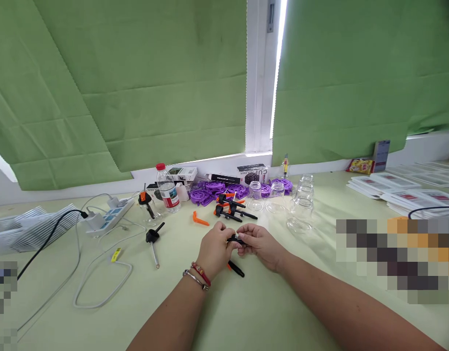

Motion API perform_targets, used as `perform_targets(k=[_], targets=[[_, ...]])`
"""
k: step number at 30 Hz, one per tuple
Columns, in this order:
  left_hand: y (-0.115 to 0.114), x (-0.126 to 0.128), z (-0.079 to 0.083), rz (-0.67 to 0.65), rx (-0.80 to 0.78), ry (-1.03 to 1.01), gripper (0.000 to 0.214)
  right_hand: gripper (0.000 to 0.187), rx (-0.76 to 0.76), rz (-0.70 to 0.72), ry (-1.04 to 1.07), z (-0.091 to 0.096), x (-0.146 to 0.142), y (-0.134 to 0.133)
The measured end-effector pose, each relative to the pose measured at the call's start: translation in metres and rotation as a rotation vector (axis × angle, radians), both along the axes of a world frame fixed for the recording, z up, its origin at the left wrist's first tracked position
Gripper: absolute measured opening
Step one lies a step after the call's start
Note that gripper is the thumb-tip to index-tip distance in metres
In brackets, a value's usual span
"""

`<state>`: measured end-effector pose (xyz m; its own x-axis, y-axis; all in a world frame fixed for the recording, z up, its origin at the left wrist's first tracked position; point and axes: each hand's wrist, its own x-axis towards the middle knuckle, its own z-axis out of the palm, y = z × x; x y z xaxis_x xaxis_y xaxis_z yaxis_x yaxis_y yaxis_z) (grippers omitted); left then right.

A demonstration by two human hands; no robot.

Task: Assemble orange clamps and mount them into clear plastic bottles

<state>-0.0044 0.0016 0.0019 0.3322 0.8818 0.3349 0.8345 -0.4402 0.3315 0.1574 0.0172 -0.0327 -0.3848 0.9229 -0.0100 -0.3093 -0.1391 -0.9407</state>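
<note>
Black part (238, 240), held by left hand (217, 246), right hand (260, 243), over table (261, 312)

Bright window gap (278, 73), soft shadows, sides partly pixelated

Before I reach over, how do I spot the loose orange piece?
On the pale green table, find the red-capped bottle near the far edge. Between it and the left hand lies a bent orange piece. Unlike the black-and-orange parts clustered to its right, it shows only orange and lies alone.
</note>
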Motion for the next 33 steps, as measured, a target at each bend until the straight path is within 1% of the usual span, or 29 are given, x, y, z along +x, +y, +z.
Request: perform_targets(k=[4,8,13,20,23,28,33], targets=[[0.001,-0.002,-0.001,0.015,-0.015,-0.043,0.015,0.036,0.022,-0.003,0.013,0.000,0.001,-0.001],[0.002,-0.004,-0.002,0.015,-0.029,-0.083,0.019,0.034,0.069,-0.029,-0.013,-0.001,0.000,0.000],[0.002,-0.004,-0.001,0.018,-0.049,-0.114,0.020,0.030,0.090,-0.023,-0.065,-0.002,0.001,0.001],[0.004,-0.008,-0.003,0.019,-0.060,-0.162,0.033,0.028,0.074,-0.026,-0.071,0.003,0.001,-0.001],[0.005,-0.012,-0.001,0.009,-0.056,-0.174,0.037,0.029,0.049,0.005,-0.095,0.002,0.002,-0.001],[0.006,-0.015,0.001,-0.007,-0.054,-0.158,0.027,0.030,0.073,0.049,-0.132,0.000,0.001,0.001],[0.007,-0.014,-0.001,-0.009,-0.056,-0.162,0.027,0.028,0.047,0.043,-0.105,0.000,0.001,0.000]])
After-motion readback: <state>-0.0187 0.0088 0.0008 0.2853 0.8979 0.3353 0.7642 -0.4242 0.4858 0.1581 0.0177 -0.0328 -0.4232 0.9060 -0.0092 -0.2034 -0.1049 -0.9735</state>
